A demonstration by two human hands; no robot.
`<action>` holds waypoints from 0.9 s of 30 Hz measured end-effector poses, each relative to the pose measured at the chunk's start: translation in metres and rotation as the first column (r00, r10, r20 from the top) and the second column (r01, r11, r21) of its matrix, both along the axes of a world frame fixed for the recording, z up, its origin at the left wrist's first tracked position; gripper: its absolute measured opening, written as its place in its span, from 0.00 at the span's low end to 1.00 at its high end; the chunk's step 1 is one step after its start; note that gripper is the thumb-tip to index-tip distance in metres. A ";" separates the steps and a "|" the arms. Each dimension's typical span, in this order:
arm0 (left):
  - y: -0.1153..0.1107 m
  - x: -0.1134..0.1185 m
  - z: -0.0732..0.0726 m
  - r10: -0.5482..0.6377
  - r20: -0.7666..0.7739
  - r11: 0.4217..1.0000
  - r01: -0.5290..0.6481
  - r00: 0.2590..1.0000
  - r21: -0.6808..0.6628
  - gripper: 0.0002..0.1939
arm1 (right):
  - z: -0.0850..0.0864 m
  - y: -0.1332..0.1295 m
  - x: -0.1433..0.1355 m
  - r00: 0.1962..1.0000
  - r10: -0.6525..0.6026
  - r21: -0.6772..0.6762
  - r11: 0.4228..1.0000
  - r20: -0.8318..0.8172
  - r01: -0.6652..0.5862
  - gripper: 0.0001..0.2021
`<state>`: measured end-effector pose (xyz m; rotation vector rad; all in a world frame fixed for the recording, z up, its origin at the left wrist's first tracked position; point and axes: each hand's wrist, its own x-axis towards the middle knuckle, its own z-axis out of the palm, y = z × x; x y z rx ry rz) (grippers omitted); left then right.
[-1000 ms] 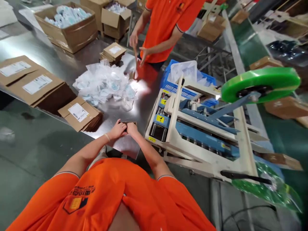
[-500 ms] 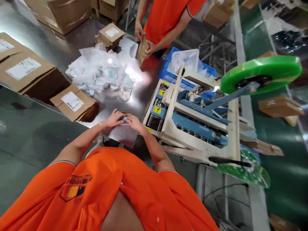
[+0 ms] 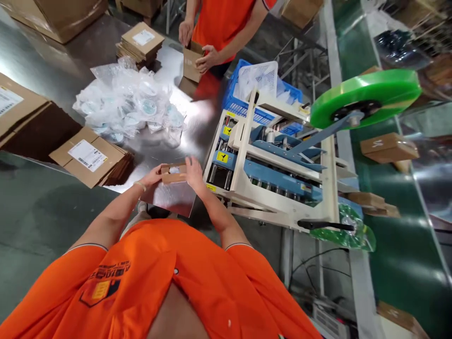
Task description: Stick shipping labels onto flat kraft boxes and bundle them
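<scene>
A small brown cardboard box [image 3: 173,178] stands on the metal table's front part, its top partly open with something whitish inside. My left hand [image 3: 152,176] grips the box's left end. At the right end is my right hand [image 3: 194,173], its fingers raised around the edge and closed on the box. Behind the box lies a heap of clear plastic bags [image 3: 130,101] with pale blue and white contents. To its left, flattened cartons with a white label [image 3: 87,155] are stacked.
A taping machine [image 3: 275,181] with a green tape roll [image 3: 374,96] stands on the right, before a green conveyor [image 3: 399,263] carrying boxes. Across the table [image 3: 146,200], a person's hands [image 3: 208,59] hold an open carton. A blue crate [image 3: 229,96] sits behind the machine.
My hands have moved apart to the box's two ends, and its opening now shows. The other person's carton has opened out. The whole view has shifted slightly.
</scene>
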<state>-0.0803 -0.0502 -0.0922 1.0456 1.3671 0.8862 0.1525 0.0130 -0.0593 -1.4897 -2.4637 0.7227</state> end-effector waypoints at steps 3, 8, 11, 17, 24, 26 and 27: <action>0.005 -0.014 0.012 -0.108 -0.084 0.994 0.110 0.991 0.009 0.32 | -0.009 -0.001 0.007 0.983 0.180 -0.030 0.983 -0.045 -0.181 0.29; -0.018 0.027 0.027 -0.124 -0.709 0.965 0.252 0.694 0.078 0.44 | -0.024 -0.017 0.012 0.982 0.167 -0.098 0.980 -0.089 -0.175 0.24; -0.021 0.054 0.027 -0.110 -0.876 0.950 0.307 0.470 0.046 0.48 | -0.024 -0.020 0.015 0.995 0.083 -0.076 0.993 -0.060 -0.087 0.24; 0.093 0.058 0.018 -0.075 -0.894 0.942 0.325 0.443 0.082 0.48 | -0.040 -0.074 0.058 0.984 -0.164 -0.031 0.986 -0.074 0.162 0.27; 0.269 0.154 0.010 -0.230 -0.825 0.817 0.563 0.516 0.125 0.51 | -0.089 -0.202 0.118 0.968 -0.250 -0.071 0.966 -0.016 0.248 0.24; 0.294 0.206 0.006 -0.273 -0.764 0.802 0.577 0.585 0.155 0.56 | -0.095 -0.219 0.126 0.964 -0.267 -0.121 0.956 0.020 0.267 0.23; 0.299 0.232 0.004 -0.280 -0.724 0.809 0.561 0.631 0.175 0.60 | -0.096 -0.222 0.128 0.962 -0.271 -0.146 0.951 0.032 0.273 0.22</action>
